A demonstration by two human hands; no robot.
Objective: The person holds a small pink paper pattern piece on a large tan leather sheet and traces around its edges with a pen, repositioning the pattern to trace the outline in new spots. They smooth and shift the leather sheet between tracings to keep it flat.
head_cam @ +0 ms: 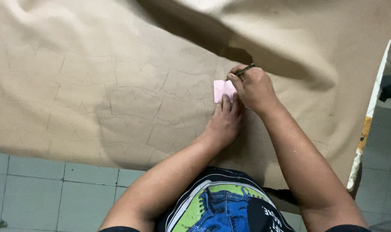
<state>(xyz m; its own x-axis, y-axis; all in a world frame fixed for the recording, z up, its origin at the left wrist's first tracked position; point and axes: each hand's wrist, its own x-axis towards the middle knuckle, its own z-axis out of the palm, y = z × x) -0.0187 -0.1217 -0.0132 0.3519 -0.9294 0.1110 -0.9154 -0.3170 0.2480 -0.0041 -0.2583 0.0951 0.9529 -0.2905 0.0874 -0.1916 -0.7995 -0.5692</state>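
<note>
A large sheet of tan fabric (118, 51) is spread over most of the frame, w/ rows of traced pattern outlines (131, 103) drawn on it from upper left to centre. A small pink template (222, 90), roughly rectangular, is laid flat on the fabric just right of centre. It is pinned down by the left hand (224, 120): fingers are kept together and flat, fingertips resting on the template's lower edge, nothing gripped. The right hand (253, 88) is placed just beside and touching the left, at the template's right edge, & is closed round a thin dark pen (243, 70), whose upper end is seen sticking out toward upper right. The pen tip is hidden by the fingers, so contact w/ fabric can't be told. A deep fold w/ shadow (212, 34) is seen in the fabric at top centre. Pale floor tiles (45, 189) are shown at lower left. At bottom centre a dark shirt w/ a blue-and-green print (221, 206) is visible betw. the forearms.
</note>
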